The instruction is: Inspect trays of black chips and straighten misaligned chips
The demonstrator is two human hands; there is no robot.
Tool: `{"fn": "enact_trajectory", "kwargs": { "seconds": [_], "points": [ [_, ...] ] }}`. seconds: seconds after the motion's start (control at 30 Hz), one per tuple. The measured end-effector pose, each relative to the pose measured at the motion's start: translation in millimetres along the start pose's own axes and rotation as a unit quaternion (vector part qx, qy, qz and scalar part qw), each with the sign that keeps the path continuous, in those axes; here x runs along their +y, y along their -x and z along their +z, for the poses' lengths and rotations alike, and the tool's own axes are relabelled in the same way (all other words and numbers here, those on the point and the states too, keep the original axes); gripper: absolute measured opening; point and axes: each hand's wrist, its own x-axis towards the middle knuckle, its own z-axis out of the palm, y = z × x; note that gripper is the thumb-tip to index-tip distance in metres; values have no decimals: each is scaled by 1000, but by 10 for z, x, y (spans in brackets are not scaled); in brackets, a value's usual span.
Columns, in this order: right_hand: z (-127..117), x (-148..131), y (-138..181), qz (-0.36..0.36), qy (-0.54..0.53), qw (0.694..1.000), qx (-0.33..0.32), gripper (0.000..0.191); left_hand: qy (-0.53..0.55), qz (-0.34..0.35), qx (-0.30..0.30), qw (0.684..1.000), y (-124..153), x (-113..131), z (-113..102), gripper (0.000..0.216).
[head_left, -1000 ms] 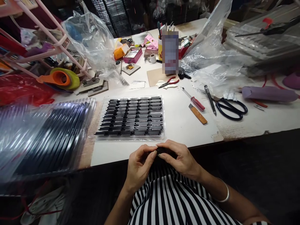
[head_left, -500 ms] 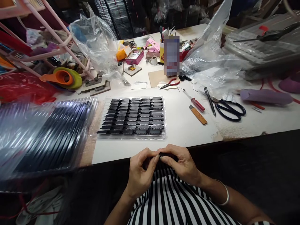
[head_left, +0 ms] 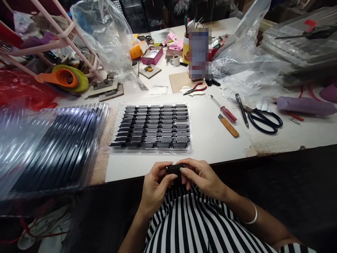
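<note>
Between my two hands, just off the front edge of the table, is a small black connector point(head_left: 174, 168) with rows of tiny holes along its face. My left hand point(head_left: 157, 182) pinches its left end between thumb and fingers. At the other end, my right hand point(head_left: 201, 177) grips it with the thumb on the front and fingers behind. Beyond my hands lies a clear plastic tray point(head_left: 191, 140) holding rows of similar black connectors point(head_left: 155, 127).
Stacked clear trays of black strips point(head_left: 58, 147) stand at the left. To the right lie a screwdriver point(head_left: 228, 114), a cutter blade with a tan handle point(head_left: 229, 126), a black pen point(head_left: 242, 111) and scissors point(head_left: 265, 121). Red-handled pliers point(head_left: 196, 88) rest farther back.
The connector, mostly hidden by my fingers before, now shows its holed face. My hands have moved slightly apart along it. The view has shifted a little.
</note>
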Motion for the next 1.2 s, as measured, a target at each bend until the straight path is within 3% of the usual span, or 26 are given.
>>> {"fn": "enact_trajectory", "kwargs": {
  "seconds": [0.27,0.43,0.5,0.63,0.7,0.8,0.9,0.97,1.1,1.2],
  "points": [
    [71,-44,-38,2,59,998,-4,28,57,-47,-11,997,-27,-32,-76,18],
    [-141,-241,-116,-139,225,963,46,21,-41,42,-26,998,-29,-32,-203,28],
    [-330,-317,-231,-182,278,936,121,23,-79,80,25,993,-50,-40,-319,35],
    [-712,-370,-546,-219,396,856,248,17,-138,99,251,953,-138,-54,-640,24],
    [-822,-340,-689,-224,442,830,256,13,-166,116,336,920,-195,-49,-790,21],
    [-864,-270,-844,-224,478,817,231,16,-223,171,412,867,-284,-32,-930,22],
    [-833,-236,-927,-219,508,810,195,20,-291,219,449,816,-362,-27,-966,23],
    [-811,-240,-945,-218,522,806,177,23,-316,223,448,806,-396,-33,-962,24],
    [-799,-240,-897,-216,527,801,185,34,-333,201,448,805,-423,-66,-985,30],
    [-793,-199,-828,-212,523,805,185,41,-307,150,428,837,-440,-115,-1044,40]
  ]
}}
